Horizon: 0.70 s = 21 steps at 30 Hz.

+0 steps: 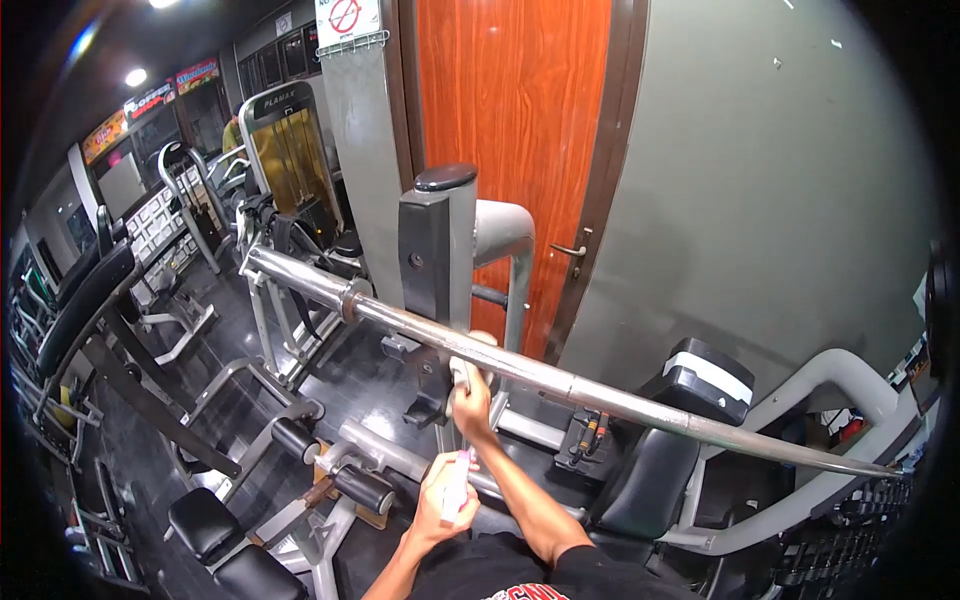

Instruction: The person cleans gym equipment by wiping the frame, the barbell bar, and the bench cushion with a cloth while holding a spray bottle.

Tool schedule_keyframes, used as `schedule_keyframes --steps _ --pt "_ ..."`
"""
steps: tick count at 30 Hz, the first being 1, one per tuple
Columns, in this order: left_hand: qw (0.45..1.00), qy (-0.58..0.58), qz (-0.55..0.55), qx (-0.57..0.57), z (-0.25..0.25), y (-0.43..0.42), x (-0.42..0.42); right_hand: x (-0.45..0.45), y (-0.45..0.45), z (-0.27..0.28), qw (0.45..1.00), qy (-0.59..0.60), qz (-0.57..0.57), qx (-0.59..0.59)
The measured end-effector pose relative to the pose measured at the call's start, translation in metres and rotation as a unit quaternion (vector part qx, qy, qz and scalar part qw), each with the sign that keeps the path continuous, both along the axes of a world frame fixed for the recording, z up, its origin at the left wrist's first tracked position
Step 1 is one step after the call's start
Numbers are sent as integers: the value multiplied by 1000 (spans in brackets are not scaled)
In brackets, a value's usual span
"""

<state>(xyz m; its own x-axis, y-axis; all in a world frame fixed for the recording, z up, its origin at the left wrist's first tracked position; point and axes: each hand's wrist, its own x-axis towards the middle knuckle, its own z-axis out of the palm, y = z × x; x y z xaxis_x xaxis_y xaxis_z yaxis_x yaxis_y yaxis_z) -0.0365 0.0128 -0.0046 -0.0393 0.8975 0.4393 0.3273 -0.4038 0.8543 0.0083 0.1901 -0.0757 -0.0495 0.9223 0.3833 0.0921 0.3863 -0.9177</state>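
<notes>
A long metal barbell (520, 368) crosses in front of me, passing the black-faced upright (428, 265) of a rack. My right hand (473, 405) is raised to the bar beside the upright, its fingers closed on a pale cloth-like piece (459, 372). Part of that piece is hidden by the hand, and I cannot tell whether it touches the bar or the upright. Lower down, near my body, my left hand (436, 503) is wrapped around a small white bottle (455, 490) with a pinkish-purple top.
A black padded seat (650, 485) with a backrest stands under the bar at right. Bench machines with black roller pads (362, 488) are at lower left. Behind the rack are a wooden door (510, 90) and a grey wall (760, 200). A person (232, 135) is far back left.
</notes>
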Motion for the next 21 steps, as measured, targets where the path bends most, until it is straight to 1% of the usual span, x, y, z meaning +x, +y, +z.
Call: schedule_keyframes --steps 1,2,3,4,5,6,8,9,10,11,12,14,15,16,17,18,19,20,21 --pt "998 44 -4 44 -3 1 0 -2 14 22 997 -37 -49 54" --pt "998 43 -5 45 -4 1 0 -6 37 49 980 41 -29 194" --pt "994 66 -1 83 -4 1 0 -2 46 70 984 32 -23 175" --pt "989 90 2 120 -3 2 -1 1 54 97 982 29 -9 188" --pt "999 6 31 15 10 -6 6 -2 68 96 982 39 11 183" --pt "999 6 31 13 7 -5 6 -4 77 91 983 49 31 176" --pt "999 -8 41 0 -3 -5 3 -7 51 71 991 47 24 126" --pt "999 -8 40 -3 -6 -6 1 -8 40 53 988 7 -5 155" --pt "999 -34 21 -34 -9 -7 -1 -9 31 25 982 -32 -36 185" --pt "996 -60 0 -65 -10 -8 -3 -9 24 -25 995 -58 -30 75" --pt "996 -61 -3 -65 -9 -6 -3 -5 3 -26 999 -22 -23 43" --pt "1000 -16 -11 -22 -5 -5 -2 -10 -14 -82 992 97 21 -76" --pt "999 26 -8 33 -1 -2 0 -10 -11 -82 992 98 20 -77" --pt "999 27 -8 34 -5 -2 0 -11 -3 -80 994 93 11 -58" --pt "1000 -12 -20 -6 -12 -4 1 -13 5 -79 995 88 2 -40" --pt "997 -52 -32 -48 -17 -8 2 -11 21 -62 992 41 -5 -115" --pt "997 -52 -31 -49 -19 -10 2 -13 55 -76 992 -63 -102 48" --pt "996 -60 -25 -65 -19 -12 3 -7 70 -33 999 -11 -35 -30" --pt "994 -67 -19 -83 -20 -14 3 -1 75 6 993 41 32 -110"
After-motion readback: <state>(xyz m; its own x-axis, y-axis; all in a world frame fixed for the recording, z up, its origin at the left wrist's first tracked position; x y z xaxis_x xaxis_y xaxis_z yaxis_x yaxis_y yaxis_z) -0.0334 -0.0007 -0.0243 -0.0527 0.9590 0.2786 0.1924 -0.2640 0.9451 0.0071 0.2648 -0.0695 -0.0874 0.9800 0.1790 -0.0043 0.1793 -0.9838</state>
